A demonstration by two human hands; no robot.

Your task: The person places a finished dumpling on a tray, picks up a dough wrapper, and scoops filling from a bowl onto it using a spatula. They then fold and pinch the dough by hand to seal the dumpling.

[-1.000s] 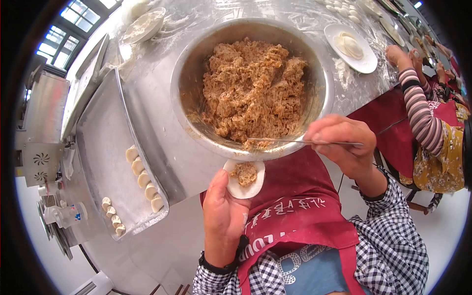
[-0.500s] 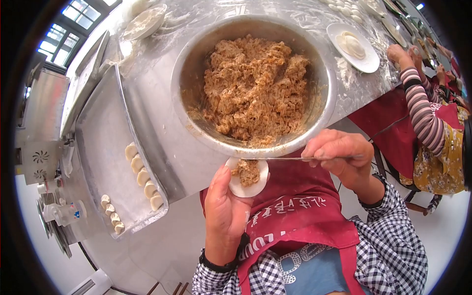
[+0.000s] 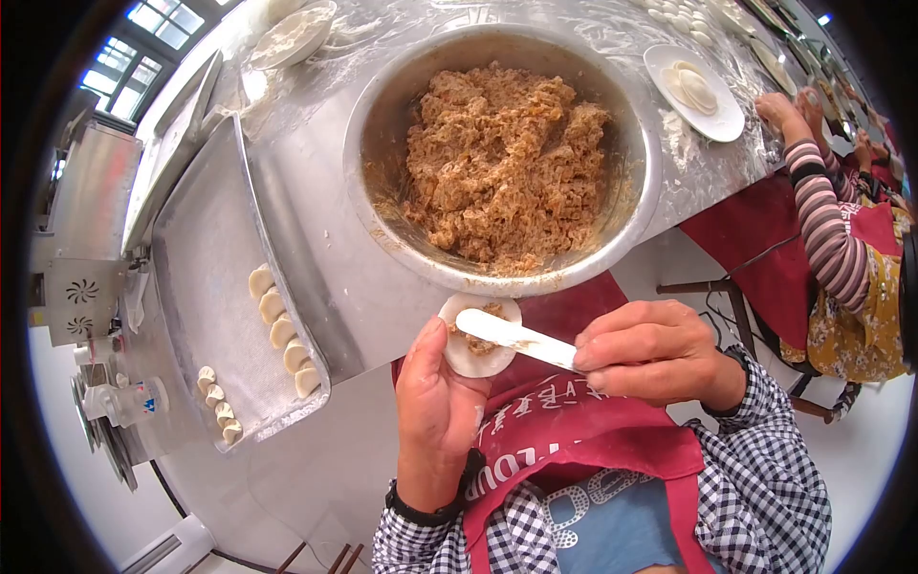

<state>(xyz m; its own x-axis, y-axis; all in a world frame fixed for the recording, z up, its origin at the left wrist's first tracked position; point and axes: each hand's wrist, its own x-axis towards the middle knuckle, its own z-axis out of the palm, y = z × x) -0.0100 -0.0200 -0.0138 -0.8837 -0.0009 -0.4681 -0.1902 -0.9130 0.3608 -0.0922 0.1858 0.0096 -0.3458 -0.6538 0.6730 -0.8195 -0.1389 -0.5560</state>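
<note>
My left hand [image 3: 435, 411] holds a round dumpling wrapper [image 3: 467, 363] on its fingers, just below the bowl's front rim. A lump of meat filling [image 3: 493, 311] lies on the wrapper, partly covered by a white, flat filling spatula [image 3: 524, 339]. The spatula's handle end is gripped in my right hand [image 3: 660, 354], its broad face turned up and its rounded tip over the filling. In front of both hands stands a large metal bowl [image 3: 497, 284] with a big mound of brown filling [image 3: 507, 163].
Left of the bowl, a metal tray [image 3: 210, 230] bears a row of folded dumplings [image 3: 282, 332] and several smaller ones [image 3: 224, 413]. At right is a white plate [image 3: 729, 124] with wrappers [image 3: 690, 86]. A co-worker's striped sleeve [image 3: 832, 220] is beyond it. Flour dusts the table.
My right hand has moved down slightly and turned the spatula from edge-on to flat, with its tip now over the filling. The left hand still holds the wrapper in nearly the same place.
</note>
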